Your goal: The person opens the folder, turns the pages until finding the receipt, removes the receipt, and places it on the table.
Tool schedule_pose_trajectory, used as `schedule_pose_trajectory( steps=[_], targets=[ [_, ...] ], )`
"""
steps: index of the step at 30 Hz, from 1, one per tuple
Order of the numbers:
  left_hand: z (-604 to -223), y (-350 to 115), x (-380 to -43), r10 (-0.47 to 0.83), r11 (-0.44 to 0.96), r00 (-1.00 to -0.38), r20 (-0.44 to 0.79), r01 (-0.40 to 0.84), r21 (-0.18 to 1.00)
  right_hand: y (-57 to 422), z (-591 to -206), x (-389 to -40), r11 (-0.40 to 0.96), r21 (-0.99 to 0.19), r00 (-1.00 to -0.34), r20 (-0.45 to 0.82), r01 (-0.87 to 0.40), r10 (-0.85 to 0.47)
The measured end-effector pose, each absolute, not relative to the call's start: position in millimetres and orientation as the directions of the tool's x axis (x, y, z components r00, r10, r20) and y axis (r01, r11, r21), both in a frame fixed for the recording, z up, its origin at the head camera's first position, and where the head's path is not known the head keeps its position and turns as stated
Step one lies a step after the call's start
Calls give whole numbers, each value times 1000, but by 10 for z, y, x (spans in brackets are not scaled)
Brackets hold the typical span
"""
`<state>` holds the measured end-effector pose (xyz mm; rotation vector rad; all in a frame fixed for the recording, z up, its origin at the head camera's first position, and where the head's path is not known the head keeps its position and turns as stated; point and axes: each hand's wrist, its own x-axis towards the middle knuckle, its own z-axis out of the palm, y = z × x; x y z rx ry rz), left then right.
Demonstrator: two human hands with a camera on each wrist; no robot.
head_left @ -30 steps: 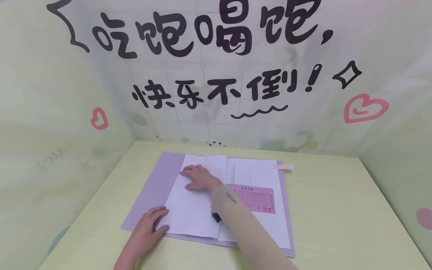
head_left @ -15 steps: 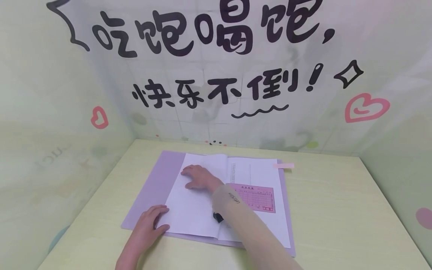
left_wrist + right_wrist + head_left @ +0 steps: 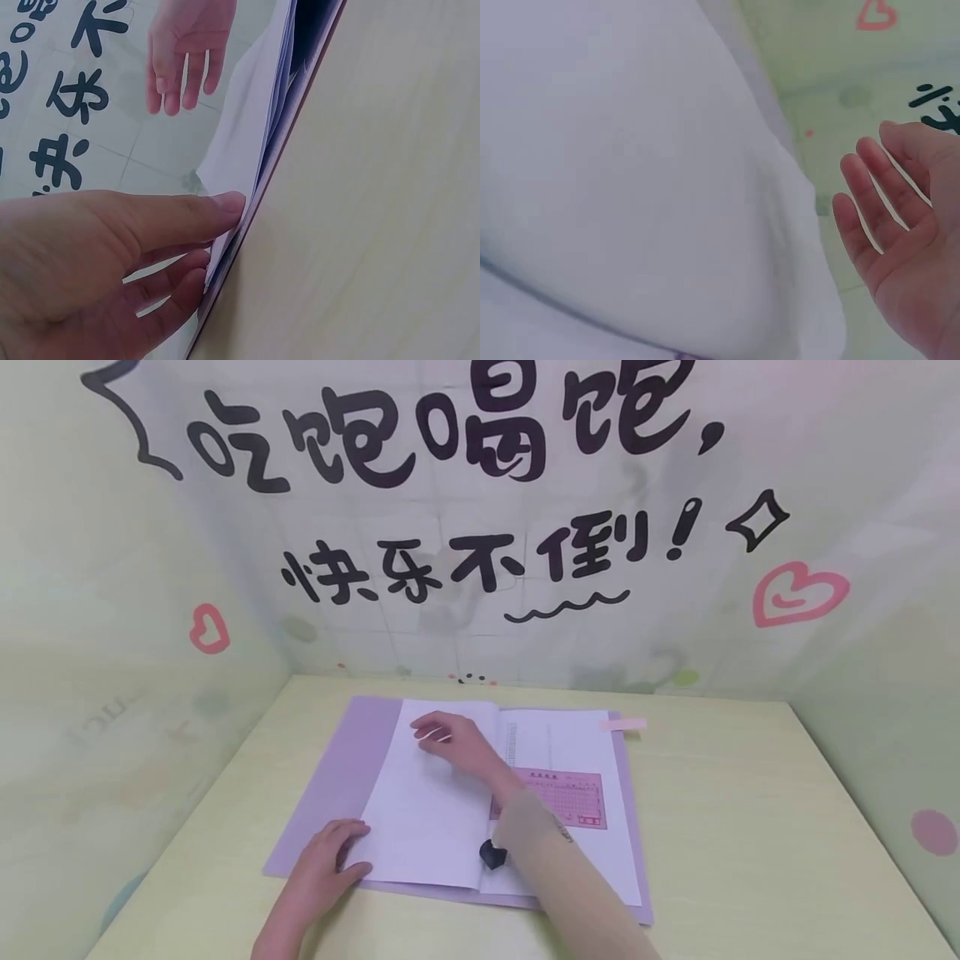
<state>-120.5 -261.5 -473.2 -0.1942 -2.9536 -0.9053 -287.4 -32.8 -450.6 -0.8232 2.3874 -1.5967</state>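
Note:
An open purple folder lies on the table with white pages spread inside. My left hand rests at the lower left corner of the left white page. In the left wrist view, the thumb and fingertips of my left hand touch the edges of the stacked sheets. My right hand hovers over the upper part of the left page, fingers loosely bent. Nothing is in my right hand in the right wrist view, where it is apart from the large white page.
A pink printed slip lies on the right page, partly behind my right forearm. A pale pink tab sticks out at the upper right edge. A black object shows beside my right sleeve. Printed walls enclose the pale table.
My right hand has lifted off the left page, and its forearm has shifted slightly right. The left hand stays at the page corner. The head view has turned a little.

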Motion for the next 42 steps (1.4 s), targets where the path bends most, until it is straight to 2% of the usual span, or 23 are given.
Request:
schedule_pose_trajectory(
  steps=[6,12,20,25,32,42],
  targets=[
    [-4715,-2599,-1193,117,834,-988,97,151,531,17,-4410,-2738,274,-903,-914,234,-330,-332],
    [-4698,-2595,-1198,118,848,-988,104,155,508,369,-4342,-2560,286,-924,-962,210,-253,-174],
    [-4686,-2601,-1215,125,854,-987,102,159,495,829,-4470,-2294,339,-925,-984,180,-174,-15],
    [-4693,-2597,-1229,126,853,-989,78,148,501,1060,-4629,-2143,423,-901,-984,149,-92,103],
    [-4712,-2599,-1241,129,845,-988,87,155,511,1310,-4687,-2003,504,-861,-988,126,-64,89],
    [-4737,-2630,-1222,134,838,-986,100,167,519,1592,-4625,-1898,643,-762,-997,-61,77,46]
  ],
)
